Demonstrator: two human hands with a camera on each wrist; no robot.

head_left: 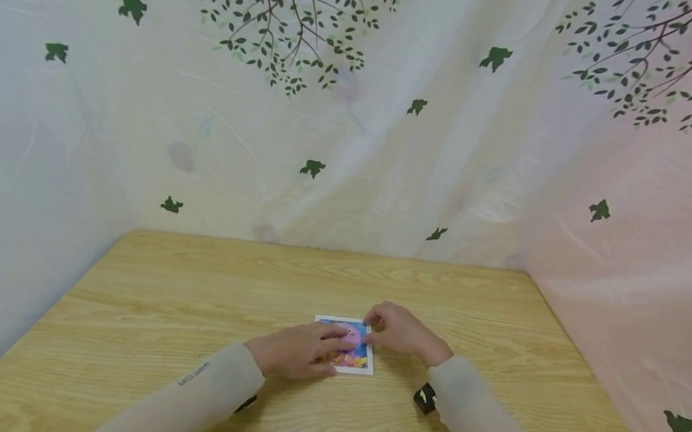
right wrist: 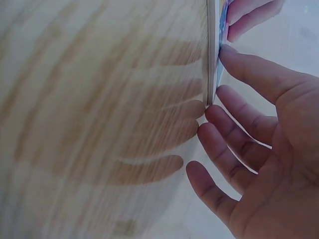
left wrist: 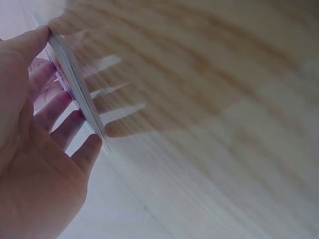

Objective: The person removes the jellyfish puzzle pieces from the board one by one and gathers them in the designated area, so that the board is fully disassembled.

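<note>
A thin square board (head_left: 356, 370) with a white border and a blue, pink and yellow picture lies flat on the table. Across its left part rests my left hand (head_left: 297, 349), fingers extended over the picture and hiding much of it. In the left wrist view, the left thumb (left wrist: 35, 40) touches one edge of the board (left wrist: 75, 82). My right hand (head_left: 399, 331) is at the board's right side. Seen from the right wrist, its thumb (right wrist: 249, 67) touches the picture side, and the other fingers reach toward the edge and corner of the board (right wrist: 211, 59).
The wood-grain table (head_left: 215, 279) has a glossy surface that reflects the hands. Behind it and at both sides hang pale curtains (head_left: 252, 132) printed with leaves and branches. A black wrist device (head_left: 425, 399) sits below the right sleeve.
</note>
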